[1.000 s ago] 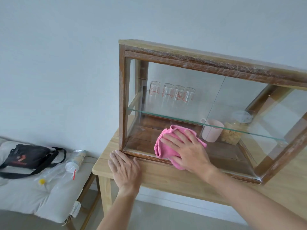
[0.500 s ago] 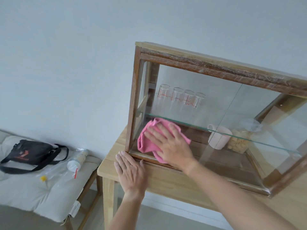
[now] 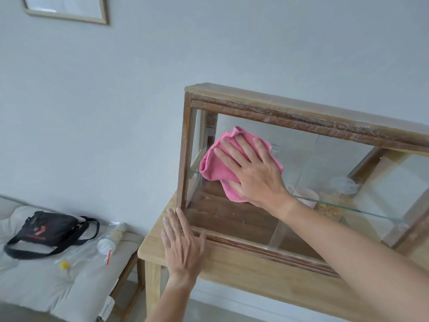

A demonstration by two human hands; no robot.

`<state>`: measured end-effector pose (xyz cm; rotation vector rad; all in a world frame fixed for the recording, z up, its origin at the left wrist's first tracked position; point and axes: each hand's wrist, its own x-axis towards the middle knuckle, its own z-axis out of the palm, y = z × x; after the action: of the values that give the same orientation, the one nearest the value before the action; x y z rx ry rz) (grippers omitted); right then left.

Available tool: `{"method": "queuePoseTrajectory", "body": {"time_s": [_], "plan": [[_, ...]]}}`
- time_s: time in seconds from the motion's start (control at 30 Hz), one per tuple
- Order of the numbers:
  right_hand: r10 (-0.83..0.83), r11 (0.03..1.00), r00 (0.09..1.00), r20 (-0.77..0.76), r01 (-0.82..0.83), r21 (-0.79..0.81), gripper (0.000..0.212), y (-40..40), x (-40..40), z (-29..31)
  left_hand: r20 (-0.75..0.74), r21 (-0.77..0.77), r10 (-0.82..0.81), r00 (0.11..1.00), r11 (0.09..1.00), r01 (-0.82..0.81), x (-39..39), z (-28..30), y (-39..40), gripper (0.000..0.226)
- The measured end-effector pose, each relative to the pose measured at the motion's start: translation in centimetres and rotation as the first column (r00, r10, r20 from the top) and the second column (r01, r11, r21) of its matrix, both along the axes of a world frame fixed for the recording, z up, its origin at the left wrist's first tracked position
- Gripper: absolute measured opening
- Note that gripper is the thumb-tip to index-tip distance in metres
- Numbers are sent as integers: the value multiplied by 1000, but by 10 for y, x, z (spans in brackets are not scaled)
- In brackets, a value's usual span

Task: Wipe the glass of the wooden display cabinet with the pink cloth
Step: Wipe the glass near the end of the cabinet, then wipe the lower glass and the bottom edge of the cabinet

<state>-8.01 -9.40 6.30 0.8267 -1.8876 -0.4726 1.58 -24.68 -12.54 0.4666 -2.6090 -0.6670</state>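
Note:
A wooden display cabinet with glass front stands on a light wooden table. My right hand lies flat, fingers spread, pressing the pink cloth against the upper left part of the front glass. My left hand rests flat on the table at the cabinet's lower left corner, fingertips touching the frame. Inside, a glass shelf, a pale pink cup and a lidded jar show through the glass; the cloth hides the small glasses on the shelf.
To the left, a low bench with a white cushion holds a black strap bag, a plastic-wrapped bottle and a small yellow item. A framed picture hangs on the pale wall at upper left.
My right hand has slid the pink cloth up the glass, from near the bottom edge to the upper left area. The left hand stayed at the cabinet's corner. The view shifted.

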Motion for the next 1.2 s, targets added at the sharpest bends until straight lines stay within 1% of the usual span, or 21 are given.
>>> {"method": "queuePoseTrajectory", "body": {"time_s": [0.07, 0.17, 0.23, 0.33, 0.5, 0.63, 0.77, 0.83, 0.9, 0.97, 1.03, 1.1, 1.13, 1.2], "plan": [[15, 1000, 999, -46, -15, 7, 69, 1, -2, 28, -95, -37, -24, 995, 999, 21, -6, 13, -2, 87], [42, 999, 997, -60, -39, 38, 69, 1, -1, 42, -174, -54, -37, 984, 998, 28, -17, 45, -4, 82], [27, 999, 997, -77, -29, -16, 70, 4, 1, 39, -220, -45, -28, 975, 999, 18, -25, 68, -3, 81], [-28, 990, 995, -95, 14, -143, 72, 23, 2, 29, -275, -19, -17, 961, 1000, 12, -33, 93, -3, 80], [-128, 948, 990, -61, 104, -300, 83, 73, 7, 2, -288, -45, -9, 958, 999, -4, -39, 104, -5, 81], [-176, 901, 984, -15, 155, -405, 84, 85, 11, -8, -279, 17, 30, 960, 1000, -27, -41, 108, 3, 83], [-160, 897, 987, -22, 136, -420, 83, 98, 13, -5, -300, 52, 43, 953, 998, -29, -41, 112, 8, 84], [-164, 889, 986, -15, 142, -434, 84, 100, 15, -5, -343, 12, 29, 939, 1000, -26, -39, 114, 12, 83], [-221, 838, 975, 14, 198, -508, 87, 100, 16, -12, -393, -89, -40, 919, 996, 5, -38, 115, 21, 79], [-298, 736, 951, 80, 282, -616, 95, 101, 18, -24, -418, -173, -115, 901, 984, 46, -39, 117, 37, 78], [-306, 644, 938, 161, 328, -691, 100, 100, 20, -46, -431, -219, -195, 881, 970, 107, -41, 119, 57, 76], [-277, 598, 931, 237, 360, -716, 100, 96, 27, -76, -432, -278, -276, 859, 947, 164, -40, 117, 79, 74], [-266, 581, 922, 281, 386, -717, 100, 93, 31, -95, -431, -289, -292, 854, 941, 176, -39, 112, 90, 73], [-246, 538, 891, 381, 453, -711, 97, 87, 42, -134, -435, -222, -267, 860, 957, 185, -34, 98, 112, 70]]}}
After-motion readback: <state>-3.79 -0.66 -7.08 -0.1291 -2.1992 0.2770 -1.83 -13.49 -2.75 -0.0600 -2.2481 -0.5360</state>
